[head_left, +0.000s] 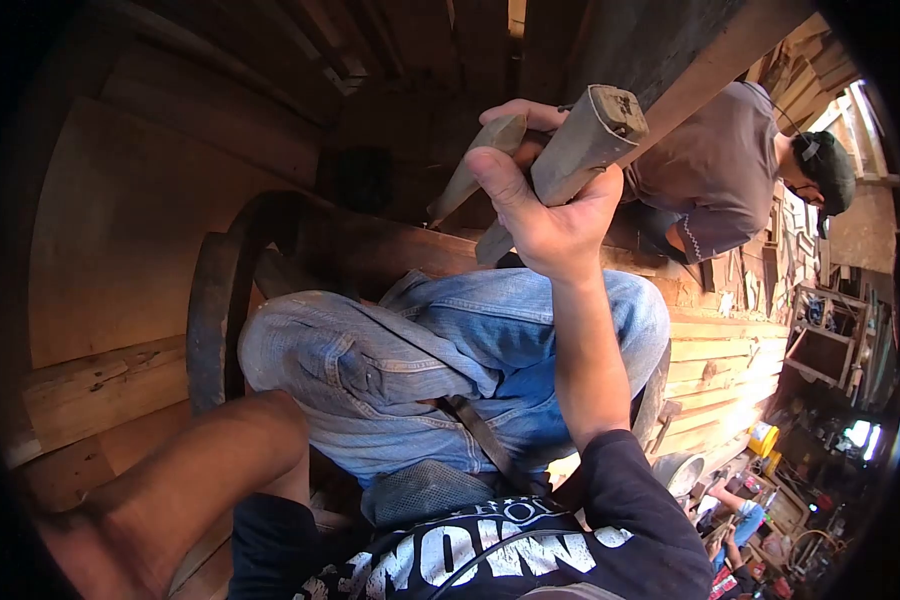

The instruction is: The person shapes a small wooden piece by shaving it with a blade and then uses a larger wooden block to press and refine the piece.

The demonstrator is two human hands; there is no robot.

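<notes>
My right hand [560, 215] is raised above my jeans with its thumb and fingers closed around wood. In it is a thick, squared wooden piece [588, 140] with a rough, worn end; its lower end shows again below my thumb. Beside that, a narrower tapered wooden piece [475, 170] points down and left, with a small thin tip. Its exact kind I cannot make out. My left arm bends back to the lower left, where my left hand [80, 550] is dark and cut off by the frame; its fingers are hidden.
A long wooden beam [720, 65] slants across the upper right. Close beyond it is a person in a cap and brownish shirt [710, 150]. Wooden panels [120, 230] stand at left. Planks [720, 355], a yellow container [763, 438] and another person [740, 525] appear at right.
</notes>
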